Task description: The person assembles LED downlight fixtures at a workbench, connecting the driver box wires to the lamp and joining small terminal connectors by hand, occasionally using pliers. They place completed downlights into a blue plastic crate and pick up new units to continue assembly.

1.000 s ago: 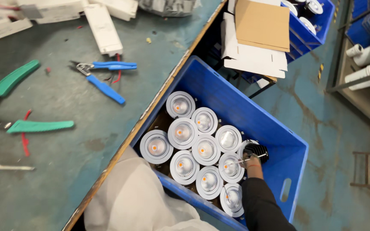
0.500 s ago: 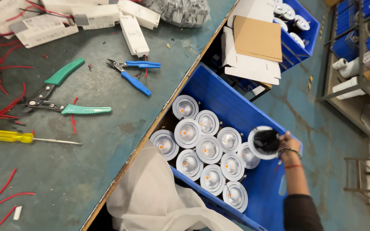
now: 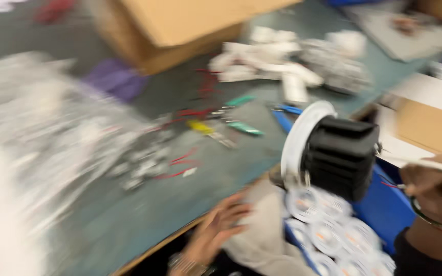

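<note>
Right hand (image 3: 433,186) is up at the right edge of the view, fingers closed on the back of a round downlight (image 3: 333,151), gripping it by what look like its thin wires and spring clip; the frame is badly smeared, so the exact hold is hard to make out. That downlight hangs in the air, tipped on its side, its white rim facing left toward the bench and its black ribbed body toward the hand. It sits above the blue crate (image 3: 384,209), where rows of white-rimmed lamps (image 3: 328,235) lie face up, packed against one another. Left hand (image 3: 216,230) is low at the bench's edge, fingers curled on a pale cloth (image 3: 259,240) that drapes over the near corner of the crate; whether it truly grips the cloth I cannot tell through the blur. On the grey-green workbench (image 3: 129,204), well apart from both hands, lie green-handled cutters (image 3: 244,128), blue-handled pliers (image 3: 285,120), a yellow-handled screwdriver (image 3: 203,128) and scraps of red wire (image 3: 180,168). Farther back stands a brown cardboard box (image 3: 180,30), with a heap of white parts (image 3: 282,66) beside it.
</note>
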The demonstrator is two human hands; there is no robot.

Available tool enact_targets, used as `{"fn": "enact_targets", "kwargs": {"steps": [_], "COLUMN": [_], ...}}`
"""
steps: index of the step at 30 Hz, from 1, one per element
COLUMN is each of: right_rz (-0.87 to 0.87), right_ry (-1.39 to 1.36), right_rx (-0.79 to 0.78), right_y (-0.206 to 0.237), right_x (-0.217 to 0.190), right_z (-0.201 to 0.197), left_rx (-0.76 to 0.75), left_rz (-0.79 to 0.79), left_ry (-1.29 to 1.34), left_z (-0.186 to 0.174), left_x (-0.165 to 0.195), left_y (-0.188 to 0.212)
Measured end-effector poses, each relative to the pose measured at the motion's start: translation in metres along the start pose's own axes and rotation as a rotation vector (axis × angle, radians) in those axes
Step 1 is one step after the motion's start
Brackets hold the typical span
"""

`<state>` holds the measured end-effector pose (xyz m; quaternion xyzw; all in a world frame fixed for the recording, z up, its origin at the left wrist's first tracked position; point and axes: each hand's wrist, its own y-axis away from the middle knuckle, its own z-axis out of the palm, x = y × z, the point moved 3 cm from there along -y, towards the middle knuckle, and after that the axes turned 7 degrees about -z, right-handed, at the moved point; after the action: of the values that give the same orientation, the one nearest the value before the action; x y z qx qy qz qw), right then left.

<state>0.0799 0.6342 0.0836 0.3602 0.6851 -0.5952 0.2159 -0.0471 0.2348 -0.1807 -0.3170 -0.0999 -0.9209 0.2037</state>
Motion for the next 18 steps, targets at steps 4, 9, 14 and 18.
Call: {"fn": "enact_targets", "kwargs": {"steps": [4, 9, 14, 18], "right_rz": [0.013, 0.286, 0.365, 0.262], "right_ry": [-0.331, -0.603, -0.563, 0.036], "right_rx": [-0.049, -0.382, -0.458, -0.659], "right_y": [-0.058, -0.094, -0.121, -0.139], "right_x": [0.076, 0.123, 0.136, 0.135], "right_z": [0.112, 0.271, 0.348, 0.384], "left_rx": [-0.182, 0.125, 0.533, 0.933], "left_rz": [0.141, 0.421, 0.614, 0.838], "left_ry": [0.519, 0.543, 0.452, 0.347], "left_z": [0.055, 0.054, 0.017, -0.008], "left_x": [0.023, 0.044, 0.067, 0.095], "left_y": [-0.033, -0.003, 0.091, 0.166]}}
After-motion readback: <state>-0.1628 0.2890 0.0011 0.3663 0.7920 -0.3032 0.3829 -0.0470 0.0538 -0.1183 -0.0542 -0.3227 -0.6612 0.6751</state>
